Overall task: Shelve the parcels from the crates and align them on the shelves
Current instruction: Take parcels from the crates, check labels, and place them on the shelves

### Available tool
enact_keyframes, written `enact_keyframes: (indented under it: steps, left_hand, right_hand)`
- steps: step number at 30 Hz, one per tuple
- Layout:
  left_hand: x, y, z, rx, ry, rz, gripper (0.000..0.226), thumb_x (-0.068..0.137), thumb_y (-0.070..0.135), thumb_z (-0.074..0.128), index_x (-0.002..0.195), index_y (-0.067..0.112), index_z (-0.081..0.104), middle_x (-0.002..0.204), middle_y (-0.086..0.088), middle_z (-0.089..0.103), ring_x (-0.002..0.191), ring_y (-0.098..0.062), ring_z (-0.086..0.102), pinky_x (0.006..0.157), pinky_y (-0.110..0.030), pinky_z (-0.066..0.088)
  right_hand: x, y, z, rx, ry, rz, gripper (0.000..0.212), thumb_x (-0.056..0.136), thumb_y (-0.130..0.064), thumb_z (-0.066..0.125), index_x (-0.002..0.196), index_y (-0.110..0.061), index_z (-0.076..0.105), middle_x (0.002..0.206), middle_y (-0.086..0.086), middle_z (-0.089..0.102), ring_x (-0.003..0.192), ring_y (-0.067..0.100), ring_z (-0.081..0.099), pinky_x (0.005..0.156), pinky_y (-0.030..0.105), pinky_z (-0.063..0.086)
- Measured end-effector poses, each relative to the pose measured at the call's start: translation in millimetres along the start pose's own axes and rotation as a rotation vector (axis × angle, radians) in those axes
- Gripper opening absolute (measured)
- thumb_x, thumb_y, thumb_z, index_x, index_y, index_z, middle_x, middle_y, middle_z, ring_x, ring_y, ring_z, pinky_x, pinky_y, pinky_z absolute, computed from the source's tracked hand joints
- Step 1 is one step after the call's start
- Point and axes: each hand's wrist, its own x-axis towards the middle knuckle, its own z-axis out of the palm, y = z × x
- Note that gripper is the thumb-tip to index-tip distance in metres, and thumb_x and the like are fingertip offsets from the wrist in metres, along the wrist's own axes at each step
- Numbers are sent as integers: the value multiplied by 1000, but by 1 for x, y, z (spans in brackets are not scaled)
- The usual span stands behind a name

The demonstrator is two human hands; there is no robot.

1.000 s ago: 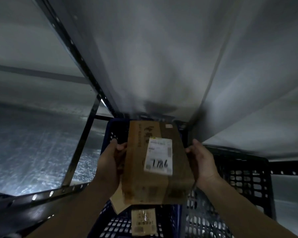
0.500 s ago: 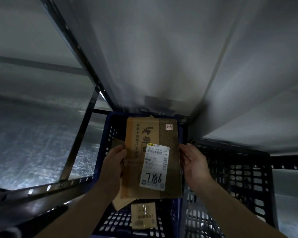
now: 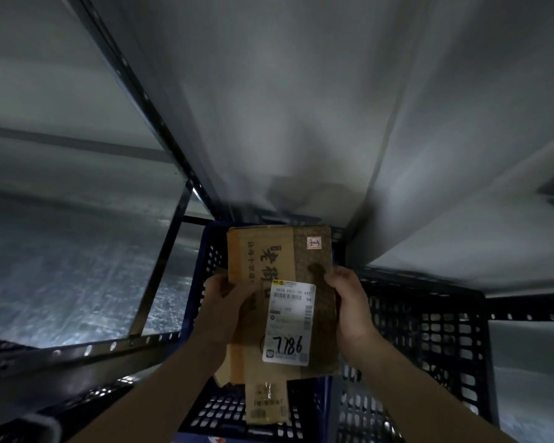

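Observation:
A flat brown cardboard parcel (image 3: 269,260) with a white label reading 7186 is held over the blue crate (image 3: 205,260). My left hand (image 3: 224,302) grips its left edge, thumb on the front. My right hand (image 3: 349,302) grips its right edge. Inside the blue crate lie a small brown parcel (image 3: 266,401) with a barcode and another cardboard piece (image 3: 221,375) mostly hidden behind the held parcel.
A black lattice crate (image 3: 429,330) stands right of the blue one. A dark perforated shelf rail (image 3: 77,350) and slanted upright (image 3: 160,276) are at the left. Pale shelf panels (image 3: 285,107) rise ahead; grey floor (image 3: 61,266) shows at left.
The parcel has tipped up so its labelled face turns fully toward me and it sits higher over the blue crate. Both hands have slid lower along its side edges.

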Motion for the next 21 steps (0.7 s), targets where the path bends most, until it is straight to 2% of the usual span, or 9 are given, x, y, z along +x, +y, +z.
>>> enact_keyframes:
  steps: [2, 4, 7, 12, 14, 18, 21]
  left_hand:
    - [-19, 19, 3, 13, 2, 33, 38, 88, 31, 71, 120, 26, 52, 118, -3, 64, 102, -24, 65, 79, -42, 54]
    - [-42, 38, 5, 27, 3, 58, 48, 86, 35, 71, 128, 23, 49, 120, -2, 63, 103, -22, 64, 80, -42, 53]
    - [-86, 68, 9, 49, 25, 113, 43, 89, 34, 67, 127, 26, 49, 119, 1, 62, 102, -18, 64, 79, -40, 53]
    - [-179, 116, 13, 29, 97, 216, 38, 90, 36, 66, 123, 34, 47, 109, 8, 59, 99, -17, 59, 91, -47, 51]
    - [-218, 133, 13, 20, 132, 269, 39, 88, 35, 68, 122, 33, 49, 107, 8, 60, 96, -16, 60, 85, -44, 53]
    - [-295, 165, 8, 29, 132, 402, 44, 84, 33, 72, 121, 27, 48, 103, 1, 67, 86, -13, 66, 63, -29, 50]
    - [-348, 183, 3, 58, 93, 483, 36, 90, 28, 68, 119, 28, 46, 104, 2, 66, 87, -12, 66, 64, -28, 50]
  right_hand:
    - [-17, -20, 2, -37, -41, -44, 26, 85, -21, 70, 109, -15, 61, 99, 14, 71, 83, 27, 71, 76, 43, 55]
    - [-39, -44, 5, -85, -63, -89, 40, 77, -26, 73, 113, -17, 59, 106, 15, 70, 86, 27, 71, 78, 42, 55]
    - [-80, -83, 7, -136, -95, -161, 50, 68, -32, 72, 113, -17, 58, 113, 19, 67, 95, 29, 70, 87, 46, 53]
    - [-162, -149, 4, -193, -147, -267, 42, 73, -35, 70, 110, -22, 55, 113, 14, 67, 102, 29, 67, 94, 48, 52]
    - [-198, -172, 3, -204, -151, -315, 34, 81, -31, 70, 109, -22, 53, 113, 14, 66, 102, 28, 67, 91, 45, 52]
    - [-274, -208, 0, -193, -146, -416, 22, 92, -26, 66, 107, -21, 50, 106, 10, 66, 97, 24, 67, 82, 38, 50]
    - [-331, -224, -2, -171, -130, -487, 37, 81, -38, 69, 109, -23, 50, 111, 10, 66, 102, 25, 68, 87, 43, 54]
